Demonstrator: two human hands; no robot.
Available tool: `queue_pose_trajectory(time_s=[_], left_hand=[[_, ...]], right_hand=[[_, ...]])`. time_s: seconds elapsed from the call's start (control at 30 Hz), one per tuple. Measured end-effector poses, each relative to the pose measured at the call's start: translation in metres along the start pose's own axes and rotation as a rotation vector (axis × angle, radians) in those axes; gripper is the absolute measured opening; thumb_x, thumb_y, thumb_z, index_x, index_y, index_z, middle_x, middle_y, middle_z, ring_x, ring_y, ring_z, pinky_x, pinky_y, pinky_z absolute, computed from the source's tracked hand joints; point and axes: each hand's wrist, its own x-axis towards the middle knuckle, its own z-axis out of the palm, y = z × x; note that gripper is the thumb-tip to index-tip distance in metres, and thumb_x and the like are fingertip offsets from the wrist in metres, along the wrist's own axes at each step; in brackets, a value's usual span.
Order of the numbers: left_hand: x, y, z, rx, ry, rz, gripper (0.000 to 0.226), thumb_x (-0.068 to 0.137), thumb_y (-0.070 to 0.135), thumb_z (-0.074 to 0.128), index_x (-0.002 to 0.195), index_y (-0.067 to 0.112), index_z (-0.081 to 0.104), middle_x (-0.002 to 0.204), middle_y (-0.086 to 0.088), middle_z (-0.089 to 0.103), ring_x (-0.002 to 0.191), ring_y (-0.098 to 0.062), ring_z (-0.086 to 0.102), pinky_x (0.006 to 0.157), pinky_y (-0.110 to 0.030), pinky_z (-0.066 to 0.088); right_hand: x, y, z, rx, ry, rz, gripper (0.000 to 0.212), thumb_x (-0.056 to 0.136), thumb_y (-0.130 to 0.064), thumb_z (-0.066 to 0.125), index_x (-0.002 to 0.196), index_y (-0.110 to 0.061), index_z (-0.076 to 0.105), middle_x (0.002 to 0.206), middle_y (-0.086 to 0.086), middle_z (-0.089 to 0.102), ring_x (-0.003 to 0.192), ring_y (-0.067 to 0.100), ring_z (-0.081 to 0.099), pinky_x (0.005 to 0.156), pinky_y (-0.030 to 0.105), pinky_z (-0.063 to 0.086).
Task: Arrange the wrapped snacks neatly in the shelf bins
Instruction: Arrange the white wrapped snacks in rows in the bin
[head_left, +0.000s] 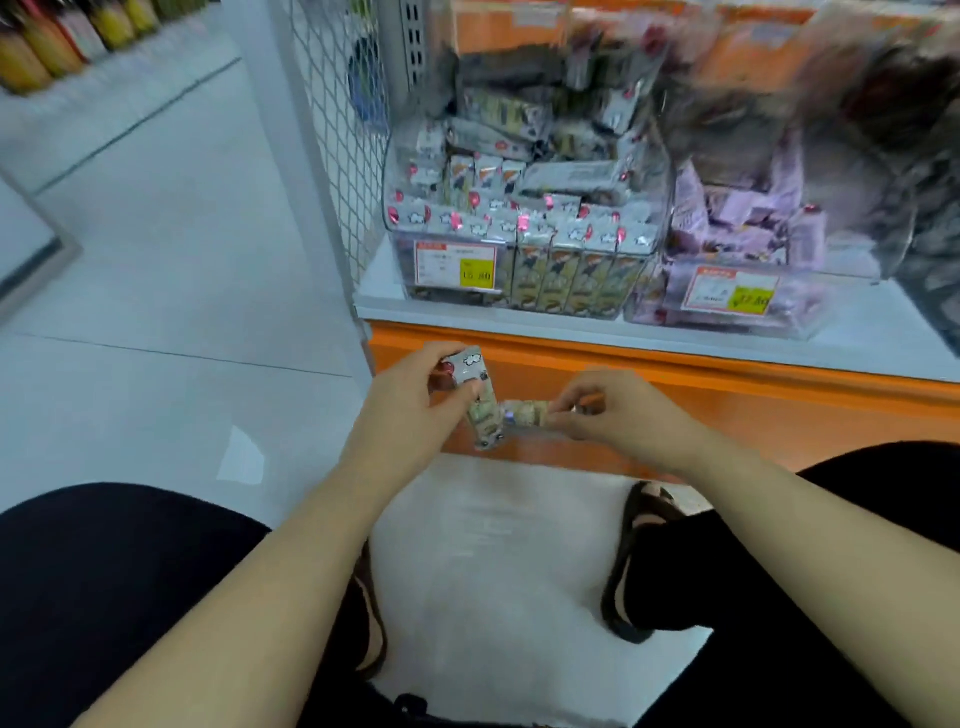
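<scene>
My left hand (410, 400) grips a small stack of grey and beige wrapped snacks (475, 387) below the shelf edge. My right hand (602, 415) pinches the end of another wrapped snack (524, 414), which touches the stack. Above them a clear bin (405, 260) on the white shelf holds a neat front row of the same snacks (566, 275) standing upright, with loose ones piled behind. Beside it on the right, a second clear bin (810, 325) holds purple wrapped snacks (748, 228).
The white shelf (571, 325) has an orange front panel (727, 410) right behind my hands. A wire mesh side panel (337, 130) stands left of the bins. Bottles (67, 36) line a shelf at far left. My knees and sandalled feet flank pale floor tiles (156, 260).
</scene>
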Motion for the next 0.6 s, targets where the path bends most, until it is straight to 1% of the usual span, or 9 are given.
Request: queue_pose_trajectory(time_s=[0.1, 0.17, 0.27, 0.33, 0.37, 0.43, 0.47, 0.53, 0.6], left_hand=[[0.004, 0.03, -0.028, -0.035, 0.026, 0.065, 0.03, 0.084, 0.026, 0.067, 0.11, 0.035, 0.057, 0.084, 0.028, 0.052, 0.077, 0.022, 0.052, 0.066, 0.005, 0.036], [0.005, 0.048, -0.047, -0.046, 0.066, 0.121, 0.029, 0.083, 0.03, 0.068, 0.102, 0.046, 0.053, 0.084, 0.021, 0.056, 0.08, 0.018, 0.053, 0.066, 0.003, 0.037], [0.009, 0.072, -0.073, -0.055, 0.153, 0.194, 0.03, 0.082, 0.034, 0.066, 0.095, 0.055, 0.049, 0.085, 0.019, 0.057, 0.082, 0.015, 0.054, 0.067, 0.003, 0.036], [0.016, 0.08, -0.084, -0.099, 0.21, 0.211, 0.026, 0.082, 0.034, 0.066, 0.101, 0.048, 0.054, 0.082, 0.02, 0.057, 0.081, 0.014, 0.055, 0.069, 0.004, 0.034], [0.02, 0.083, -0.088, -0.114, 0.237, 0.222, 0.026, 0.082, 0.033, 0.066, 0.104, 0.044, 0.056, 0.081, 0.022, 0.057, 0.08, 0.014, 0.056, 0.069, 0.004, 0.034], [0.031, 0.088, -0.094, -0.139, 0.286, 0.247, 0.027, 0.083, 0.031, 0.066, 0.107, 0.039, 0.058, 0.079, 0.03, 0.055, 0.08, 0.016, 0.056, 0.069, 0.005, 0.034], [0.038, 0.09, -0.097, -0.142, 0.309, 0.258, 0.026, 0.084, 0.03, 0.066, 0.107, 0.038, 0.058, 0.079, 0.033, 0.054, 0.081, 0.016, 0.056, 0.07, 0.005, 0.034], [0.053, 0.093, -0.104, -0.126, 0.357, 0.27, 0.027, 0.085, 0.03, 0.065, 0.109, 0.039, 0.056, 0.087, 0.032, 0.054, 0.087, 0.014, 0.056, 0.072, 0.004, 0.036], [0.07, 0.091, -0.109, -0.113, 0.394, 0.274, 0.027, 0.085, 0.031, 0.064, 0.111, 0.038, 0.057, 0.093, 0.027, 0.056, 0.092, 0.006, 0.057, 0.076, -0.002, 0.039]], right_hand=[[-0.012, -0.021, -0.028, 0.093, 0.102, -0.03, 0.014, 0.079, -0.021, 0.073, 0.082, -0.026, 0.06, 0.086, -0.007, 0.056, 0.062, -0.001, 0.053, 0.066, 0.019, 0.046], [-0.017, -0.036, -0.043, 0.296, 0.156, 0.012, 0.021, 0.081, -0.012, 0.071, 0.093, -0.024, 0.059, 0.089, -0.002, 0.053, 0.063, 0.006, 0.057, 0.065, 0.021, 0.049], [-0.018, -0.058, -0.064, 1.048, 0.158, 0.123, 0.033, 0.077, 0.002, 0.063, 0.108, -0.009, 0.06, 0.105, 0.01, 0.059, 0.081, 0.019, 0.062, 0.067, 0.027, 0.057], [-0.016, -0.068, -0.074, 1.497, 0.063, 0.125, 0.06, 0.059, 0.0, 0.075, 0.115, 0.0, 0.053, 0.113, 0.017, 0.059, 0.089, 0.023, 0.064, 0.069, 0.031, 0.059], [-0.014, -0.071, -0.077, 1.588, 0.014, 0.104, 0.078, 0.046, 0.0, 0.083, 0.117, 0.001, 0.052, 0.112, 0.019, 0.06, 0.089, 0.025, 0.066, 0.07, 0.034, 0.059], [-0.01, -0.082, -0.081, 1.58, -0.049, 0.04, 0.086, 0.033, 0.001, 0.088, 0.112, 0.002, 0.055, 0.104, 0.019, 0.064, 0.083, 0.026, 0.068, 0.075, 0.04, 0.058], [-0.007, -0.088, -0.082, 1.525, -0.058, 0.015, 0.074, 0.038, 0.001, 0.087, 0.106, 0.001, 0.056, 0.098, 0.017, 0.066, 0.08, 0.026, 0.069, 0.076, 0.041, 0.058], [-0.001, -0.102, -0.082, 1.356, -0.013, -0.041, 0.036, 0.065, 0.004, 0.071, 0.097, -0.004, 0.056, 0.082, 0.009, 0.07, 0.072, 0.02, 0.069, 0.068, 0.035, 0.059], [0.011, -0.109, -0.085, 1.081, 0.16, -0.073, 0.023, 0.082, 0.008, 0.056, 0.093, -0.011, 0.051, 0.065, -0.005, 0.067, 0.063, 0.01, 0.067, 0.058, 0.026, 0.054]])
